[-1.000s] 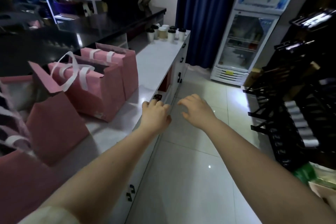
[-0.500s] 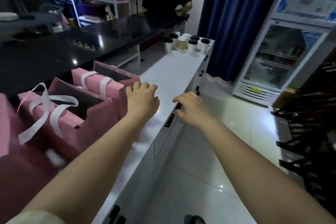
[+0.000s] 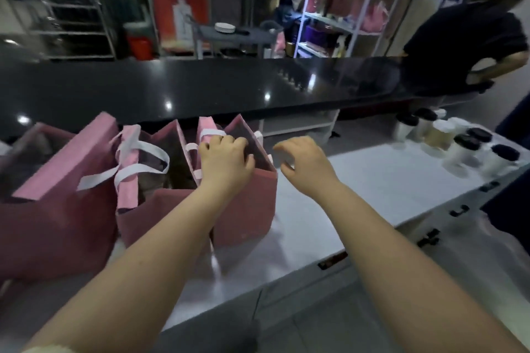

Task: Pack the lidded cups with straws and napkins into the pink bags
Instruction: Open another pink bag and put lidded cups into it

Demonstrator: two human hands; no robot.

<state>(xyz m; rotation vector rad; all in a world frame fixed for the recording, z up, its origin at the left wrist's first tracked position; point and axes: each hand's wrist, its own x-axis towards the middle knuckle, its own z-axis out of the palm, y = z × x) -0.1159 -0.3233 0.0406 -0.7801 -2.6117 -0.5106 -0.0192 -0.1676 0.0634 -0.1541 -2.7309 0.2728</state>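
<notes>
1. The leftmost bag (image 3: 57,209) and the middle bag (image 3: 149,215) stand open on the desk (image 3: 372,189). We leave both alone and keep our left forearm off the white handles (image 3: 143,149) that flop across the middle bag's mouth, as a snag there could drag it over.
2. Our left hand (image 3: 226,163) lies on the mouth of the right-hand bag (image 3: 246,209), with its fingers (image 3: 229,142) curled at the rim. We cannot tell whether they pinch the panel or only rest on it. For this step we judge that they should take a real hold, spreading the mouth wide and pressing lightly down, since an empty paper bag probably tips easily.
3. Our right hand (image 3: 308,166) hovers above the desk just beside that bag's right corner, fingers loosely curled and holding nothing. It is the free one — so it fetches.
4. The lidded cups (image 3: 459,146) stand clustered at the far right end of the desk, well apart from the bags. We take one by its wall below the lid, keep it upright, and lower it straight into the held-open mouth. We see no straws or napkins from here.
</notes>
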